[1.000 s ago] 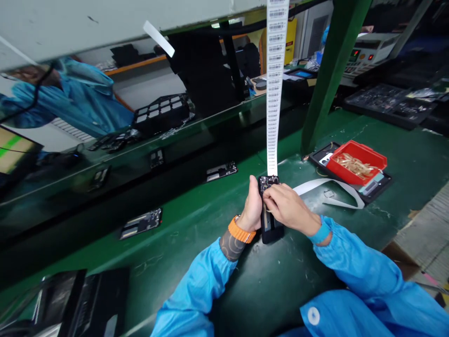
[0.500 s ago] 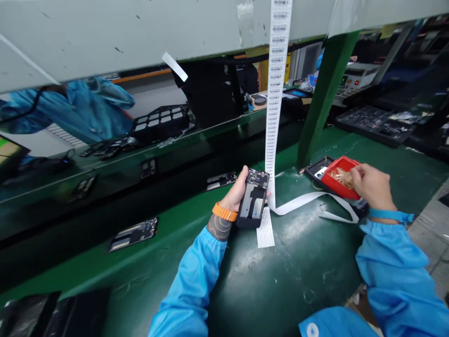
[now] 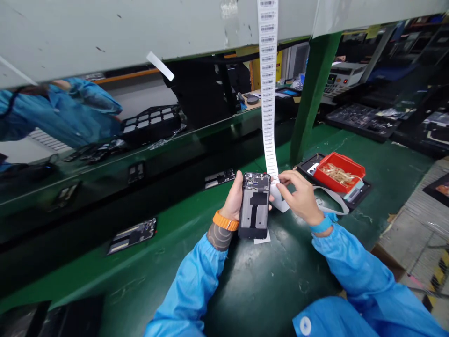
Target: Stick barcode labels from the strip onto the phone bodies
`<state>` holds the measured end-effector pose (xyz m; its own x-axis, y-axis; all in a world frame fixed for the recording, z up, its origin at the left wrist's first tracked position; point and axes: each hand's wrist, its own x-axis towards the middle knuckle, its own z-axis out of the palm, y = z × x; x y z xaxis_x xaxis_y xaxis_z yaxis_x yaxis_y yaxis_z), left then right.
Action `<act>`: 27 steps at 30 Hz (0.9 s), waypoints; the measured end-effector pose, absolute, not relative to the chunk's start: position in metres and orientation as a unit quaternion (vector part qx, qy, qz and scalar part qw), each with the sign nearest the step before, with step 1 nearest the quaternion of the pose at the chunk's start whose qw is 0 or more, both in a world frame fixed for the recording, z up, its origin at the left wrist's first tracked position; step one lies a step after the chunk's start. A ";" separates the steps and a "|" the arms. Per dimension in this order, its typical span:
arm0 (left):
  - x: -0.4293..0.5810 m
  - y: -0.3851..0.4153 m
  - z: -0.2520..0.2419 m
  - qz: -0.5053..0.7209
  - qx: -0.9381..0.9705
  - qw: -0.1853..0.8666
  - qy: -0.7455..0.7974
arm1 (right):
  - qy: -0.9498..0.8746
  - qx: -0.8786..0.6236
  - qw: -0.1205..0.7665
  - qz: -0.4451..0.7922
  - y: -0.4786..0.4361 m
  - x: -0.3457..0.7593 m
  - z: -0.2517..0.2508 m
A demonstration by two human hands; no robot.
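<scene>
My left hand [image 3: 234,196] grips an open phone body [image 3: 254,206], black with its inner parts showing, held upright over the green bench. Just right of the phone's top, my right hand [image 3: 297,195] pinches the lower end of a long white strip of barcode labels [image 3: 267,89] that hangs down from above. The strip's tail lies on the bench under the phone. An orange band sits on my left wrist, a blue one on my right.
A red bin of small gold parts [image 3: 338,171] rests on a black tray to the right. A green post [image 3: 308,93] rises behind it. Several phone boards [image 3: 219,177] ride a dark conveyor to the left. Another person in blue [image 3: 59,112] works across it.
My right hand left the phone, reached to the red bin, then came back to the label strip by the phone's top. The left hand kept the phone throughout.
</scene>
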<state>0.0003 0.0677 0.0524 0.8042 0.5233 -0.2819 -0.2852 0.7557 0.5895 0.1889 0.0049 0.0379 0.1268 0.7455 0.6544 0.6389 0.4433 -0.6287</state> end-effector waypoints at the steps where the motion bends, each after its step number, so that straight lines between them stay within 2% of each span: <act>1: -0.001 0.061 0.054 0.227 0.262 0.912 0.220 | -0.661 -0.516 0.542 0.051 0.004 0.183 0.036; 11: -0.006 0.033 0.057 0.193 0.242 0.933 0.185 | -0.726 -0.450 0.519 -0.016 -0.003 0.203 0.029; 16: -0.001 0.028 0.059 0.208 0.207 0.938 0.187 | -0.715 -0.466 0.518 -0.066 -0.003 0.198 0.025; 20: 0.003 0.027 0.057 0.258 0.189 0.929 0.187 | -0.669 -0.473 0.571 -0.050 -0.006 0.198 0.022; 22: 0.001 0.029 0.052 0.304 0.173 0.912 0.214 | -0.593 -0.484 0.644 0.005 -0.006 0.202 0.021; 24: -0.006 0.034 0.044 0.348 0.160 0.882 0.273 | -0.508 -0.490 0.695 0.136 -0.004 0.204 0.022; 27: -0.020 0.039 0.028 0.427 0.141 0.808 0.382 | -0.427 -0.462 0.656 0.416 -0.003 0.195 0.025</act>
